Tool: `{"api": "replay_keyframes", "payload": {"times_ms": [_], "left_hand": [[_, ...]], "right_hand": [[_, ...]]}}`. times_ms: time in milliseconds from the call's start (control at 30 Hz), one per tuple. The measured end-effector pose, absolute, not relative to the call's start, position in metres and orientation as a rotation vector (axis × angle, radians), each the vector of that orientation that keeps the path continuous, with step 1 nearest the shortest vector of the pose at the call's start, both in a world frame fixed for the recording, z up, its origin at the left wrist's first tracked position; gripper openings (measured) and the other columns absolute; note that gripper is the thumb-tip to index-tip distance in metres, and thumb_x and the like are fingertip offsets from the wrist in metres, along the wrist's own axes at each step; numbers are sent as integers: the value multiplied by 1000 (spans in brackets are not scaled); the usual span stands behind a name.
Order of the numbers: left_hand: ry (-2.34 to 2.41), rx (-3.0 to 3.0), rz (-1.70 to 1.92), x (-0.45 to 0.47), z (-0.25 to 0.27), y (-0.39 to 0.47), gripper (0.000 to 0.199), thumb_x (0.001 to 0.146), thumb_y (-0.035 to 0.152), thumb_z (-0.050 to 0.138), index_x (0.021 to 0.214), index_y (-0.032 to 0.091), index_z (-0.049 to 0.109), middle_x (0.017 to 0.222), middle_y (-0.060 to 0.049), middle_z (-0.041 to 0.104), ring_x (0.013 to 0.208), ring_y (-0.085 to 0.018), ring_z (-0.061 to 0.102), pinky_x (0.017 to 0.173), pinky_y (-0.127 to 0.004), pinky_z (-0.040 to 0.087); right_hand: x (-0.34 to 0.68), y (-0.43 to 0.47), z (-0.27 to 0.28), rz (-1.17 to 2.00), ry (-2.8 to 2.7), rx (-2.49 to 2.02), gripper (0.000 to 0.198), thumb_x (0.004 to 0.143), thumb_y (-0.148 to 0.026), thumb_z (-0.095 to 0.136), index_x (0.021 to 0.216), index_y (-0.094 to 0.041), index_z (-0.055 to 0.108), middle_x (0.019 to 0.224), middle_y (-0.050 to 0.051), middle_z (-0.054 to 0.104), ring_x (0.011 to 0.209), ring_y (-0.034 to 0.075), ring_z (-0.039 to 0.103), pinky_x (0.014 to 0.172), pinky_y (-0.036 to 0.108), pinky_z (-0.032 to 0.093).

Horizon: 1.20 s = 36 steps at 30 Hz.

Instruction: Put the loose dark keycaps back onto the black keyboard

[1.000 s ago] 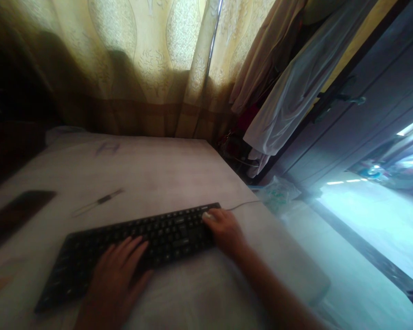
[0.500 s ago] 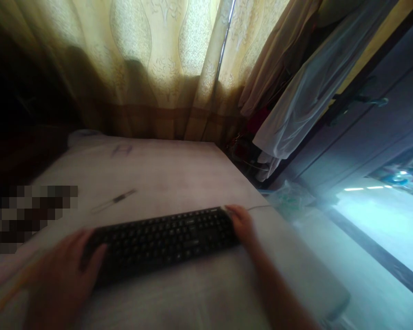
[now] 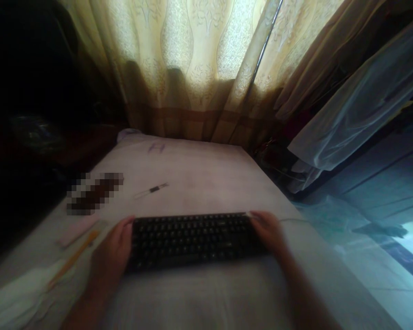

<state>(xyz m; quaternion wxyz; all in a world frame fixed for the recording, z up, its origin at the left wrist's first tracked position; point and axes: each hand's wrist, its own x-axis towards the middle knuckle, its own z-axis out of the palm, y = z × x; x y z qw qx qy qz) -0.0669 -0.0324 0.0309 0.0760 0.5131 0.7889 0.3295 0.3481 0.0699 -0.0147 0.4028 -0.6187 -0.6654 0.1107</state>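
Observation:
A long black keyboard lies crosswise in front of me, its keys facing up. My left hand grips its left end, thumb along the side. At the opposite end my right hand holds the right edge, with the fingertips on the top corner. The undersides of both hands' fingers are hidden. A thin cable runs off to the right from behind my right hand. Whether the keyboard rests on the cloth or is slightly raised, I cannot tell.
On the pale cloth-covered surface lie tweezers, a yellow-orange brush-like tool, a pink block and white cloth. A pixelated dark item is farther left. Curtains hang behind; white fabric hangs right.
My view has turned left, so the scene sits farther right. My left hand has gone from lying over the keyboard's left end to gripping its side; the keyboard looks more level.

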Motion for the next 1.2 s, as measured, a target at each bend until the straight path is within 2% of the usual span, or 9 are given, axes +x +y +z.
{"api": "replay_keyframes", "payload": {"times_ms": [100,300,500,567,633,700,800,867,1200], "left_hand": [[2322,1486,1012,-67,29,-38,44,90,47,32,108,24,66,108,-7,74,100,-28,69,86,-44,55],[1965,1346,1094,-85,16,-21,43,87,51,38,108,22,62,104,-6,74,65,-18,71,63,-32,58],[1837,1479,1021,-98,9,22,47,83,52,40,103,18,65,88,-7,74,73,-19,71,57,-28,55],[1820,1566,999,-99,7,27,42,84,49,43,102,19,66,84,-5,74,74,-19,70,62,-29,55],[1799,1684,981,-101,5,27,36,84,47,47,99,22,68,87,-4,74,81,-19,69,75,-33,55],[1775,1812,969,-104,5,25,31,82,45,52,97,24,69,99,-5,73,96,-21,66,90,-37,51],[1790,1956,959,-110,2,23,31,78,41,58,101,24,70,126,-9,64,121,-27,54,107,-48,37],[1810,2018,933,-113,-1,22,32,79,41,60,105,24,70,133,-9,60,128,-30,47,110,-52,31],[1809,2183,754,-115,-10,22,30,88,42,53,109,26,68,132,-6,62,131,-27,46,111,-50,32]], "right_hand": [[361,74,-16,281,-1736,-1602,31,80,-40,52,94,-22,73,95,9,69,91,25,63,86,44,50],[351,76,9,68,-1774,-1683,29,84,-38,49,94,-24,72,95,10,69,88,26,62,84,44,49],[226,48,42,383,-1920,-1248,25,88,-31,51,104,-23,67,100,9,70,92,23,65,84,38,52],[178,36,44,508,-2038,-1104,25,89,-23,50,108,-22,66,102,7,69,94,20,65,85,34,51],[139,25,43,566,-2155,-1055,23,89,-17,51,105,-22,68,98,5,68,88,18,64,81,29,50],[112,19,41,534,-2255,-1081,22,89,-16,53,103,-23,69,96,5,67,86,17,63,78,27,49],[89,16,38,414,-2378,-1156,23,90,-17,54,105,-26,69,98,5,65,85,18,60,74,27,46],[81,16,34,324,-2433,-1181,23,92,-20,53,107,-28,69,98,5,65,85,19,59,73,27,44],[78,11,31,87,-2548,-1106,22,89,-15,57,99,-28,71,98,5,65,85,20,57,73,29,40]]}}
